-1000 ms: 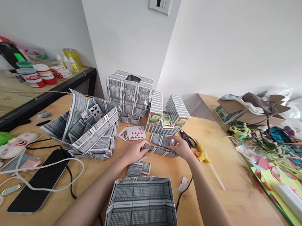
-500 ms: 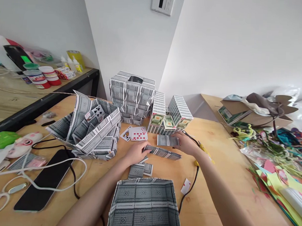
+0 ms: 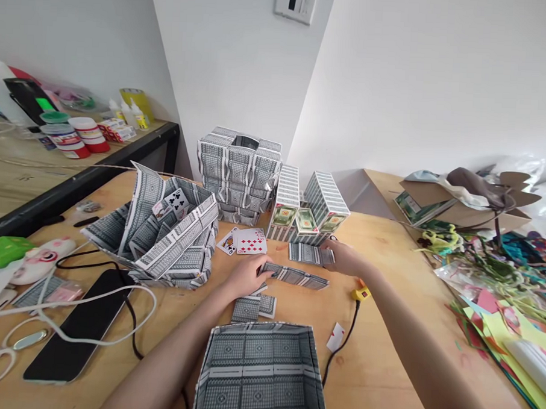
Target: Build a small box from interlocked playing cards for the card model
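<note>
Further right now, beyond the box (image 3: 262, 346), the flat strip (image 3: 303, 253) is pinched by my right hand (image 3: 348, 259); bumping could topple the folded strip (image 3: 297, 277) my left hand (image 3: 247, 274) pinches.

red diamond pips on a loose face-up card (image 3: 250, 241), corner numbers too tiny to call, black club pips on a club card (image 3: 176, 204) in the folded-card basket (image 3: 176, 230), lettering on the labelled jar (image 3: 64, 136) and green-fronted boxes (image 3: 284, 216) way too blurry to read
</note>
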`<state>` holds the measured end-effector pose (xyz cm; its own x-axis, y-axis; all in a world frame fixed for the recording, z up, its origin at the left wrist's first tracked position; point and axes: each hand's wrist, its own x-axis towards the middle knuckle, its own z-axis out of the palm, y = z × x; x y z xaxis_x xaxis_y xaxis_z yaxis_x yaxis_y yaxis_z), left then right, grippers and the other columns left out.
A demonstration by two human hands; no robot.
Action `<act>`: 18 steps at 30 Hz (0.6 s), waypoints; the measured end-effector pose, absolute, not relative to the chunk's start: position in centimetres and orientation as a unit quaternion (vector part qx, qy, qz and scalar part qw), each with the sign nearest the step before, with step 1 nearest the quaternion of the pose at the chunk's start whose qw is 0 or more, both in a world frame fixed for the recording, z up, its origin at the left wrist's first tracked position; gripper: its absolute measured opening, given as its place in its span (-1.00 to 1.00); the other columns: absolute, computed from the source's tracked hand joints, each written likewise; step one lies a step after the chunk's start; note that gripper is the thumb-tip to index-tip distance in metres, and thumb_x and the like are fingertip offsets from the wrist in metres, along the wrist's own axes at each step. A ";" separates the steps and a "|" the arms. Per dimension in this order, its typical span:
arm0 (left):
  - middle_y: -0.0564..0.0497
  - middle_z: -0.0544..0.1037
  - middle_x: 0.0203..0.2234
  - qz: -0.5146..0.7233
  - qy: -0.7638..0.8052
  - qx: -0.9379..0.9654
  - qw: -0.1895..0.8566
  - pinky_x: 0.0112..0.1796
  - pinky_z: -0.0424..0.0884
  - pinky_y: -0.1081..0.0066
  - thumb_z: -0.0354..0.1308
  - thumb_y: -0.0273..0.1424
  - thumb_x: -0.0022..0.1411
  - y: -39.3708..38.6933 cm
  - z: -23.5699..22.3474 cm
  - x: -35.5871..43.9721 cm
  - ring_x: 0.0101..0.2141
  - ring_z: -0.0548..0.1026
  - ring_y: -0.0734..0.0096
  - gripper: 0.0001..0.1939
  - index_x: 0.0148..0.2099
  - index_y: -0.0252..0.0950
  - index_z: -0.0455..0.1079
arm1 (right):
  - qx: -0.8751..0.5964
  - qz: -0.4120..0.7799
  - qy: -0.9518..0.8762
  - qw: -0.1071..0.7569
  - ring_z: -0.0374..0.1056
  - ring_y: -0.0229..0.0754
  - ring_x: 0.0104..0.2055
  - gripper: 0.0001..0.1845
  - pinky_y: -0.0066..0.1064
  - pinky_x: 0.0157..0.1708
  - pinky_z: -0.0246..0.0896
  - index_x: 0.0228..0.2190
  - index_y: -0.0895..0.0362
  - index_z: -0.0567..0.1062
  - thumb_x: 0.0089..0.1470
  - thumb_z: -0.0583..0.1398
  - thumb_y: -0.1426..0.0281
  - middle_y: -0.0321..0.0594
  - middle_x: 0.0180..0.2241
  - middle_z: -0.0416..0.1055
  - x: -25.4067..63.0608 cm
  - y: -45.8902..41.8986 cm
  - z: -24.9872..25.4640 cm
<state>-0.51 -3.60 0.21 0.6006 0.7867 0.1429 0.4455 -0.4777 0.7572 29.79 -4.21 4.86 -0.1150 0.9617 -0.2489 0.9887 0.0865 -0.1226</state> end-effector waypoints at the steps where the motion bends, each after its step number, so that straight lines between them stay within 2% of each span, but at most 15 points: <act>1: 0.06 0.49 -0.33 0.245 0.375 0.823 0.348 -0.36 0.29 0.48 0.04 -0.37 0.13 -3.6 0.2 -0.5 -0.35 0.42 0.43 -0.85 -0.22 -0.23 0.33 | 0.666 -0.130 0.732 0.054 0.34 -0.03 -0.21 -0.49 -0.36 -0.29 0.15 -0.13 0.11 0.34 -0.21 0.24 0.34 -0.10 -0.18 0.39 29.5 -4.2 5.1; 7: 0.07 0.48 -0.39 0.241 0.376 0.821 0.356 -0.38 0.29 0.48 0.04 -0.36 0.11 -3.6 0.1 -0.5 -0.38 0.40 0.43 -0.83 -0.22 -0.23 0.34 | 0.667 -0.108 0.735 0.051 0.32 0.03 -0.12 -0.53 -0.32 -0.24 0.17 -0.13 0.12 0.39 -0.17 0.25 0.33 -0.05 -0.16 0.41 28.6 -4.4 4.7; 10: 0.06 0.48 -0.38 0.244 0.373 0.819 0.361 -0.37 0.30 0.48 0.04 -0.37 0.11 -3.5 0.1 -0.5 -0.38 0.40 0.43 -0.84 -0.22 -0.24 0.35 | 0.684 -0.106 0.722 0.014 0.34 0.01 -0.17 -0.59 -0.30 -0.24 0.19 -0.20 0.13 0.42 -0.18 0.26 0.33 -0.06 -0.23 0.43 28.1 -4.6 5.0; 12: 0.05 0.48 -0.36 0.249 0.371 0.817 0.363 -0.35 0.30 0.47 0.05 -0.37 0.11 -3.6 0.1 -0.5 -0.36 0.41 0.42 -0.84 -0.22 -0.24 0.35 | 0.689 -0.121 0.710 -0.080 0.36 -0.05 -0.27 -0.66 -0.30 -0.27 0.22 -0.27 0.13 0.41 -0.18 0.26 0.33 -0.09 -0.31 0.43 26.9 -5.1 6.6; 14: 0.05 0.49 -0.34 0.255 0.369 0.816 0.364 -0.33 0.31 0.47 0.04 -0.37 0.12 -3.6 0.2 -0.4 -0.34 0.41 0.41 -0.84 -0.22 -0.23 0.35 | 0.661 -0.165 0.687 -0.255 0.35 -0.13 -0.39 -0.82 -0.31 -0.35 0.25 -0.41 0.10 0.36 -0.09 0.21 0.30 -0.19 -0.42 0.40 25.0 -6.6 9.1; 15: 0.04 0.49 -0.33 0.258 0.368 0.816 0.363 -0.33 0.31 0.46 0.04 -0.36 0.12 -3.6 0.2 -0.4 -0.34 0.41 0.41 -0.84 -0.22 -0.23 0.35 | 0.616 -0.211 0.670 -0.357 0.35 -0.15 -0.41 -0.84 -0.32 -0.37 0.26 -0.45 0.08 0.31 -0.05 0.19 0.28 -0.23 -0.46 0.38 23.8 -8.0 10.4; 16: 0.04 0.49 -0.33 0.261 0.367 0.817 0.361 -0.33 0.31 0.46 0.04 -0.36 0.12 -3.6 0.2 -0.4 -0.34 0.41 0.41 -0.84 -0.23 -0.23 0.35 | 0.549 -0.272 0.656 -0.442 0.36 -0.15 -0.38 -0.83 -0.30 -0.36 0.27 -0.48 0.07 0.28 -0.02 0.18 0.28 -0.23 -0.46 0.38 22.7 -9.9 11.6; 18: 0.04 0.49 -0.33 0.266 0.363 0.819 0.355 -0.32 0.31 0.46 0.04 -0.36 0.12 -3.7 0.3 -0.4 -0.33 0.41 0.41 -0.85 -0.23 -0.23 0.35 | 0.429 -0.357 0.629 -0.542 0.37 -0.08 -0.31 -0.83 -0.23 -0.32 0.28 -0.49 0.04 0.27 -0.01 0.18 0.29 -0.24 -0.48 0.35 21.1 -15.3 12.9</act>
<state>-0.38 -3.66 0.29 0.5947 0.7839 0.1786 0.4058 -0.4844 0.7750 21.11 -15.31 12.88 -0.0448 0.9257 0.3757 0.1526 0.3780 -0.9132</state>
